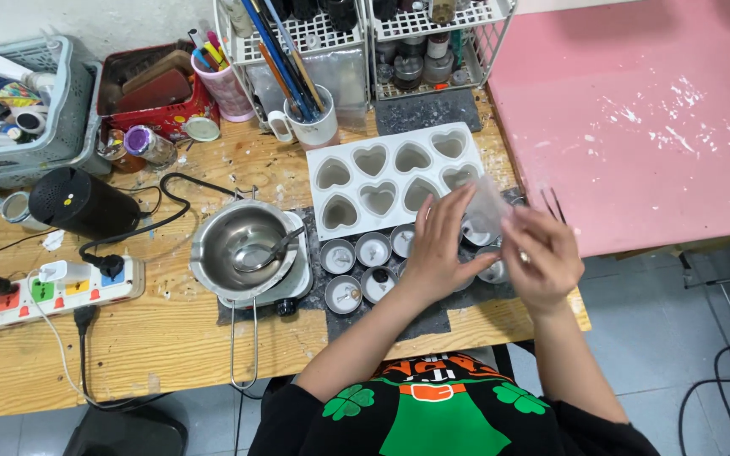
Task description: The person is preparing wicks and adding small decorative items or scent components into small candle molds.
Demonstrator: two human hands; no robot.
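Black shirt with green clovers (433, 409) fills the bottom of the view, and from it both forearms reach out over the wooden workbench (154, 338). Between the two hands is a small clear plastic bag (487, 205), blurred and held up above the row of little round metal tins (356, 268). Left hand (441, 245) is spread with its fingers (449, 211) long against the bag's near side; right hand (542, 253) is curled, pinching the bag's lower edge. What is inside the bag I cannot make out.

Just behind the tins lies a white silicone heart mould (394, 179) with its cavities empty. To the left sits a steel melting pot (242, 245) on a small hotplate (289, 287), a spoon resting in it, its long wire handle hanging off the bench edge. Further left are a black cylinder (82, 203) and a power strip (44, 295).

The bag looks flimsy and is gripped only at its edges, directly over the open tins; a slip or a hard tug could spill its contents across them, to my eye. That overhanging pot handle could also be knocked by an elbow.
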